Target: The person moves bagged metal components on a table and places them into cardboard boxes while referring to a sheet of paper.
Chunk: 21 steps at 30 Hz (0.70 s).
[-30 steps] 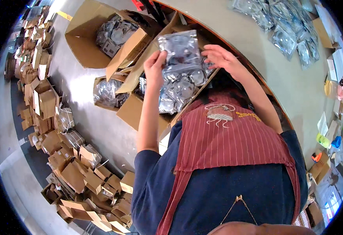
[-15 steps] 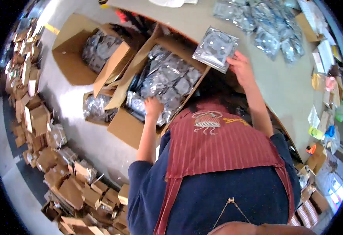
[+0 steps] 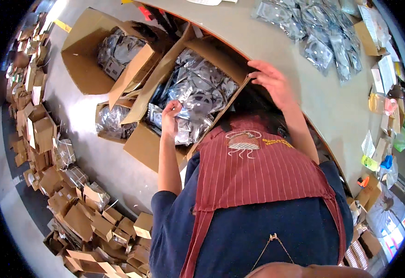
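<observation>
Over the open cardboard carton [image 3: 221,55], L hand [image 3: 170,116] is at the bagged grey parts [image 3: 199,104] inside, thumb & fingers drawn close; can't tell whether it grips a bag. R hand [image 3: 276,88]: empty, fingers loosely spread, nr table [image 3: 336,111] edge. Progress (judged): unfinished, w/ many bags in carton; similar bagged heap [image 3: 317,52] on table. Exact qty done vs. left unclear; bags overlap.
</observation>
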Motion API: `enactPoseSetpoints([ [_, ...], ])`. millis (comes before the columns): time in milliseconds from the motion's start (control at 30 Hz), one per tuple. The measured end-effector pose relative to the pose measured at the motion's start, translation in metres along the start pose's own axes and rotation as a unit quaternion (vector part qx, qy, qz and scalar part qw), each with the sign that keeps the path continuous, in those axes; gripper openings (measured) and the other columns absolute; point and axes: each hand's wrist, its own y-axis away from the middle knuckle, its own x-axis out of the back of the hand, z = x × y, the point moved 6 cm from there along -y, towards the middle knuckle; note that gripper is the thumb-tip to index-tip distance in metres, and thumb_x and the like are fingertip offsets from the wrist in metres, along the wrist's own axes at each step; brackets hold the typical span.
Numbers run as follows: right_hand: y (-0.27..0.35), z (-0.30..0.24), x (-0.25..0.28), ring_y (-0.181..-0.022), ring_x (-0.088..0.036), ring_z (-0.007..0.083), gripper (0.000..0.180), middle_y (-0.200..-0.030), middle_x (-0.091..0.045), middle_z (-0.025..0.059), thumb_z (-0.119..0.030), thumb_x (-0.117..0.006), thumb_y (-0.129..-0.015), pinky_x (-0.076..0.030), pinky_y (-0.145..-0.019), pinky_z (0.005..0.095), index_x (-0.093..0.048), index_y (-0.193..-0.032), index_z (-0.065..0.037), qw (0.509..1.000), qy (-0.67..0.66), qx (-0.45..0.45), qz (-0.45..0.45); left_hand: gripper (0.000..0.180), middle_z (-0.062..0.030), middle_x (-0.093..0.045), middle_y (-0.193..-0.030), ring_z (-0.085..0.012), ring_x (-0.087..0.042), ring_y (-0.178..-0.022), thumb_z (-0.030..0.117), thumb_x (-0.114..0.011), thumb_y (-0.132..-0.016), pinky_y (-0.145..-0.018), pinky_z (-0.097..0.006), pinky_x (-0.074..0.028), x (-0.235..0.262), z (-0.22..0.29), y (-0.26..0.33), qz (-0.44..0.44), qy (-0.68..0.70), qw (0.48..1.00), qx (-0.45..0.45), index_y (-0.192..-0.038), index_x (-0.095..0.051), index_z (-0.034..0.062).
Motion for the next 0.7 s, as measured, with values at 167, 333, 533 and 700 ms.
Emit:
enactPoseSetpoints([
  [167, -0.019, 0.047, -0.058, -0.112, -0.058, 0.015, 0.047, -0.126, -0.061, 0.0044, -0.02, -0.068, -0.093, -0.045, -0.098, 0.032, -0.052, -0.135, -0.003, 0.988, 0.104, -0.035, -0.11, 0.009, 0.0033, -0.064, -0.087, -0.0069, -0.058, -0.076, 0.01, -0.06, -0.096, -0.066, -0.021, -0.043, -0.042, 0.042, 0.015, -0.061, 0.072, 0.995, -0.019, -0.103, -0.065, 0.0066],
  [333, -0.025, 0.083, -0.077, -0.085, -0.056, 0.0097, 0.035, -0.091, -0.065, 0.0003, -0.029, -0.07, -0.092, -0.046, -0.076, 0.0281, -0.065, -0.111, 0.001, 0.947, 0.25, -0.065, -0.191, 0.014, 0.0014, -0.066, -0.089, -0.0077, -0.06, -0.077, 0.015, -0.06, -0.098, -0.069, -0.023, -0.048, -0.062, 0.04, 0.022, -0.071, 0.107, 0.992, -0.019, -0.105, -0.068, 0.005],
  [533, -0.015, 0.029, 0.002, -0.099, -0.064, 0.0179, 0.021, -0.103, -0.069, 0.0043, -0.016, -0.066, -0.091, -0.049, -0.089, 0.0319, -0.066, -0.108, -0.003, 0.991, -0.032, -0.037, 0.122, 0.04, -0.0148, -0.069, -0.105, -0.0276, -0.066, -0.094, 0.032, -0.065, -0.094, -0.086, -0.04, -0.053, 0.045, -0.004, 0.007, 0.179, -0.165, 0.965, -0.092, -0.11, -0.065, -0.0051],
  [700, -0.005, -0.003, 0.043, -0.116, -0.058, 0.0275, 0.04, -0.129, -0.061, 0.0119, -0.01, -0.057, -0.097, -0.047, -0.098, 0.045, -0.048, -0.135, -0.007, 0.962, -0.24, 0.047, 0.122, 0.109, -0.0311, -0.044, -0.133, -0.0482, -0.046, -0.122, 0.058, -0.084, -0.065, -0.104, -0.05, -0.04, 0.104, -0.062, 0.007, 0.349, -0.581, 0.734, -0.043, -0.138, -0.037, -0.0071],
])
